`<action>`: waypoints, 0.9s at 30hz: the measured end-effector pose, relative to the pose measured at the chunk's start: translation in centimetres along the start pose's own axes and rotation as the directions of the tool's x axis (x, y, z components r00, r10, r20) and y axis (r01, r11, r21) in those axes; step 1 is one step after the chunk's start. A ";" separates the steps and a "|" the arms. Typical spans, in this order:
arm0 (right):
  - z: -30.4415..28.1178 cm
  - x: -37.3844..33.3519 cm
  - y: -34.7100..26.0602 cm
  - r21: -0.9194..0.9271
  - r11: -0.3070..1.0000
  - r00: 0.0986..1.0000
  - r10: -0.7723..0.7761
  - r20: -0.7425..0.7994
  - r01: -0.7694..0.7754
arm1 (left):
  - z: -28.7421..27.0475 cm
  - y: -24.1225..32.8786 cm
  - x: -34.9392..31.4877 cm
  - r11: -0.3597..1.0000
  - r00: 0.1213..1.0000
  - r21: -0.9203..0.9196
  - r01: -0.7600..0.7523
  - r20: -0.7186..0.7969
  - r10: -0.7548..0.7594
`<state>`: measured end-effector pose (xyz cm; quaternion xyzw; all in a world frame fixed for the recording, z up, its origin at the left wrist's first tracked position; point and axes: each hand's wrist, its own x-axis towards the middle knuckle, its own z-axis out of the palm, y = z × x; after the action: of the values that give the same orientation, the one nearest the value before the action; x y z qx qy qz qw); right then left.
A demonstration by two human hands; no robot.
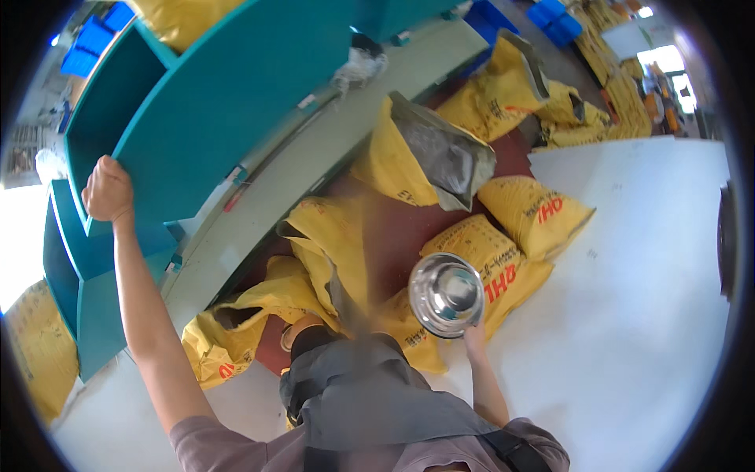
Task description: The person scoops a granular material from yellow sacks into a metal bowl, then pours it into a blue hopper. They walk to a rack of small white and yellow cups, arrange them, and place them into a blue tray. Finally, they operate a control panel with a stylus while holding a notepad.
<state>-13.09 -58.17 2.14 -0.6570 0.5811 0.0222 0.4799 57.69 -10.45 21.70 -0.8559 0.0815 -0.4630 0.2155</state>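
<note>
My left hand (pixel 108 190) is closed around the upright edge of a teal bin (pixel 236 102) at the left. My right hand (pixel 474 337) grips the rim of a shiny metal bowl (pixel 445 293), its inside turned up toward me and nothing visible in it. Below and beyond the bowl lie printed yellow sacks (pixel 464 240). An open yellow sack (pixel 393 161) with a grey lining stands farther off, and clear plastic shows in its mouth. More slack yellow sacks (pixel 334 236) sit near my legs, some with their mouths open.
A pale ledge (pixel 291 169) runs along the foot of the teal bin. Crumpled clear plastic (pixel 360 67) hangs near its far end. Blue crates (pixel 554 22) stand at the far right, beside stacked yellow sacks (pixel 629 102). A broad white surface (pixel 629 259) spreads along my right.
</note>
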 end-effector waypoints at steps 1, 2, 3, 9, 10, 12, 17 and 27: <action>-1.5 -1.2 2.3 -0.006 1.000 0.997 0.001 -0.080 -0.002 | 0.3 -0.2 0.0 1.000 1.000 -0.002 0.002 0.004 -0.002; -2.8 -2.5 4.2 0.067 0.997 0.988 0.054 -0.146 -0.045 | 0.7 -0.3 0.1 0.999 0.995 0.041 0.035 0.094 -0.039; -3.8 -3.7 5.7 0.142 0.987 0.972 0.108 -0.208 -0.080 | 1.1 -0.5 0.2 1.000 1.000 -0.001 0.005 -0.026 -0.005; -5.2 -7.7 7.5 0.509 0.792 0.883 0.454 -0.122 -0.337 | 2.2 -0.3 -0.2 0.991 0.991 0.038 0.125 -0.063 -0.122; -4.7 -8.0 7.1 0.525 0.766 0.869 0.486 -0.096 -0.370 | 2.1 -0.2 -0.1 0.991 0.985 0.055 0.119 -0.136 -0.110; -4.0 -8.5 6.7 0.531 0.766 0.886 0.460 -0.061 -0.362 | 1.6 0.2 -0.1 0.990 0.989 0.081 0.111 -0.109 -0.102; -3.1 -7.2 7.7 0.461 0.829 0.925 0.377 -0.040 -0.318 | 0.2 1.0 0.1 0.979 0.977 -0.034 0.203 0.075 -0.200; -1.9 5.7 4.3 0.491 0.863 0.978 0.189 -0.093 -0.120 | -1.7 1.3 0.6 0.954 0.937 -0.107 0.281 0.243 -0.249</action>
<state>-15.66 -63.09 -2.77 -0.4677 0.6506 -0.1304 0.5839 56.69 -12.29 22.36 -0.9193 -0.0274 -0.3801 0.0981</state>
